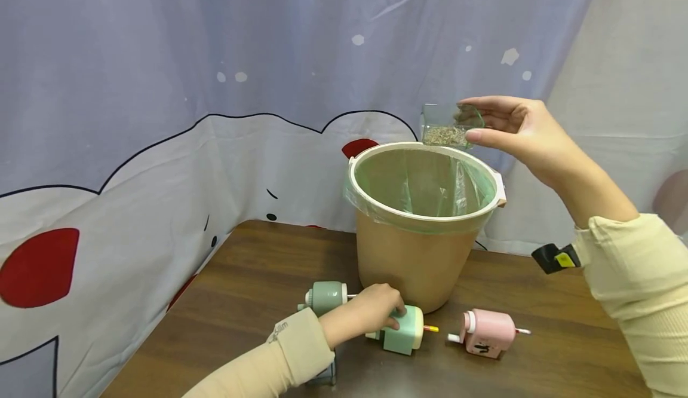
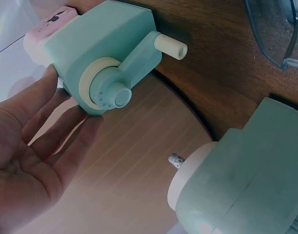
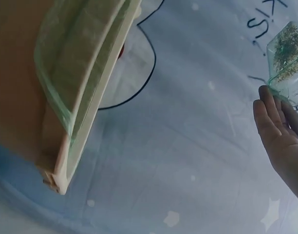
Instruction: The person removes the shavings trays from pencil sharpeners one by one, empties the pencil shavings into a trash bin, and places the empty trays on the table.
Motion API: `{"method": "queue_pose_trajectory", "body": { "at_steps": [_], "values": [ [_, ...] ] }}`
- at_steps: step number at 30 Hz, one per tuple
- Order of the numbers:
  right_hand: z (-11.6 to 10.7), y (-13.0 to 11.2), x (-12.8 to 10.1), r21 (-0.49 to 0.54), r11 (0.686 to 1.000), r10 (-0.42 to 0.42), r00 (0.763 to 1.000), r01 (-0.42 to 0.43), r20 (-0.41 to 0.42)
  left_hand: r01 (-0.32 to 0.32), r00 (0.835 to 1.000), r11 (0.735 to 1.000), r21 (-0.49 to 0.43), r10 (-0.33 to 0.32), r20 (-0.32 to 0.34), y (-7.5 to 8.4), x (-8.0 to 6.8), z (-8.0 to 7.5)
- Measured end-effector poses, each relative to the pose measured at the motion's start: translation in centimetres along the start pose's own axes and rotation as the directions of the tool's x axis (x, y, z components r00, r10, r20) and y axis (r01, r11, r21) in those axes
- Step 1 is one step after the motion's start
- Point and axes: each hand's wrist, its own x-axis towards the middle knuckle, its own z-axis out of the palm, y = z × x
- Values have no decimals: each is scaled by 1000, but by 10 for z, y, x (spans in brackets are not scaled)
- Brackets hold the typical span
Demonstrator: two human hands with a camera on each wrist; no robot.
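My right hand (image 1: 469, 120) pinches a small clear drawer (image 1: 443, 126) of pencil shavings between thumb and fingers, above the far right rim of a tan bin (image 1: 419, 260) lined with a green bag. The right wrist view shows the drawer (image 3: 288, 53) at my fingertips (image 3: 266, 105), beyond the bin's rim (image 3: 90, 73). On the table in front of the bin, my left hand (image 1: 395, 317) holds a green pencil sharpener (image 1: 405, 335). In the left wrist view that sharpener (image 2: 110, 48), crank facing the camera, sits between my thumb and fingers (image 2: 81, 126).
A second green sharpener (image 1: 325, 296) stands to the left of my left hand, and a pink sharpener (image 1: 486, 332) stands to the right. The brown table (image 1: 258, 278) is backed by a blue and white cartoon cloth (image 1: 161, 87). A clear plastic piece (image 2: 275, 29) lies nearby.
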Motion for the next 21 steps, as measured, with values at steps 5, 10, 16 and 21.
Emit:
{"method": "queue_pose_trajectory", "body": {
  "at_steps": [5,10,16,21],
  "values": [
    [-9,4,18,-56,998,26,1000,-26,0,-10,1000,1000,-3,10,-1,1,1,-1],
    [-13,10,32,-93,993,75,997,-73,18,-18,1000,1000,18,18,-6,-1,0,-2],
    [-15,18,48,-135,982,132,991,-130,3,-27,1000,1000,10,27,-13,-4,0,-3],
    [-16,21,57,-175,975,144,989,-139,17,-30,999,1000,6,31,-18,-4,0,-2]
  ]
}}
